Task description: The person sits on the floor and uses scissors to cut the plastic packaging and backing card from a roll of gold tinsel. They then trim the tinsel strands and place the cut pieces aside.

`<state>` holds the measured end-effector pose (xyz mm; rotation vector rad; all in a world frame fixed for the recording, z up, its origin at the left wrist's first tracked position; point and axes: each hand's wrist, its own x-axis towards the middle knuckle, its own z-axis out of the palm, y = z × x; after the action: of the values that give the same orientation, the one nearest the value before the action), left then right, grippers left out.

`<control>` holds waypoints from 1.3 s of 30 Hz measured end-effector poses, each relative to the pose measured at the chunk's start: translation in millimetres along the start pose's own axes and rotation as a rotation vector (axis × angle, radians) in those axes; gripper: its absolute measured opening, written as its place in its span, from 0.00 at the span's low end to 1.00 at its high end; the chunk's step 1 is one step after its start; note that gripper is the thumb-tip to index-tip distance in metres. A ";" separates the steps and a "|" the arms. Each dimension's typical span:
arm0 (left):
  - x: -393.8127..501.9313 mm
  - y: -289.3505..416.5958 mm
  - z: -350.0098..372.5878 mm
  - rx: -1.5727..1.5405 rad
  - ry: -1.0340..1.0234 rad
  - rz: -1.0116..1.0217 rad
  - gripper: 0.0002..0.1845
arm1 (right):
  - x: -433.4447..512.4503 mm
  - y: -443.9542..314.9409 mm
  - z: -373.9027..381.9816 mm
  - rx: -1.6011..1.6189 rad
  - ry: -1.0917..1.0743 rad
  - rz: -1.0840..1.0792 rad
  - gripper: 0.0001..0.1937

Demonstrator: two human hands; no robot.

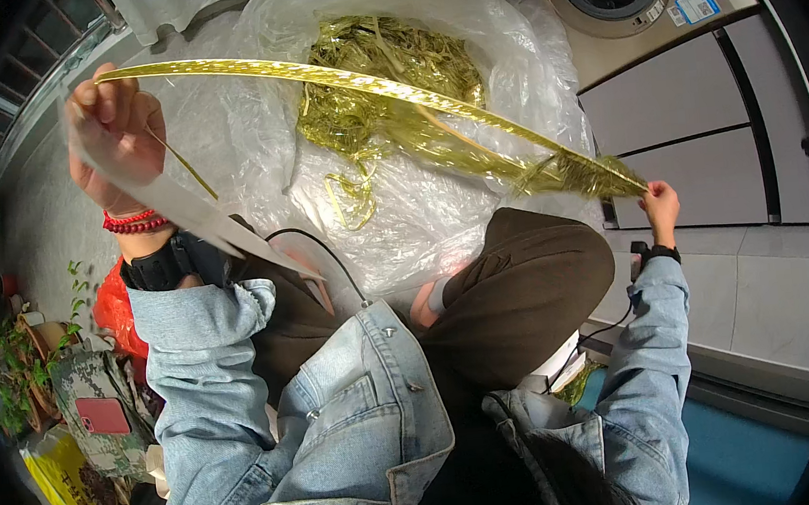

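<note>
A shiny gold foil strip (pixel 361 83) arches between my raised hands. Its far-left end is pinched in the fingers of my left hand (pixel 116 126), on the wrist with red beaded bracelets. From that hand a translucent whitish strip (pixel 184 207) hangs down toward my lap, and a thin gold piece dangles beside it. My right hand (pixel 660 205) grips the other end of the strip, where gold tinsel fringe (pixel 578 176) bunches up. The fringe trails back toward a heap of gold tinsel (pixel 395 66) lying on clear plastic sheeting (pixel 386 203) before me.
A front-loading washing machine (pixel 651 14) and grey cabinet doors (pixel 672 99) stand at the right. To the left are a red plastic bag (pixel 118 306), potted plants (pixel 9 352), a phone (pixel 103 416) on camouflage fabric, and a yellow bag (pixel 71 483). My crossed legs (pixel 525 307) border the sheeting.
</note>
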<state>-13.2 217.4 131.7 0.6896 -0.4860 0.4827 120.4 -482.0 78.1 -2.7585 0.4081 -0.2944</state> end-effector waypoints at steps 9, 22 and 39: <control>8.6 2.0 -1.7 -0.148 -0.103 -0.023 0.06 | 12.1 -32.4 -13.1 0.544 -0.463 -0.008 0.07; -11.4 -33.9 23.4 0.596 -0.085 -0.491 0.15 | -18.2 -237.7 85.5 -0.387 -0.446 -0.756 0.12; -9.0 -84.9 61.1 0.665 -0.293 -0.811 0.08 | -126.0 -330.7 37.1 0.879 -1.078 -0.541 0.09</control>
<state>11.8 115.6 127.1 1.5225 -0.2707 -0.2554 92.0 -133.1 142.3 -1.7259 -0.6074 0.7100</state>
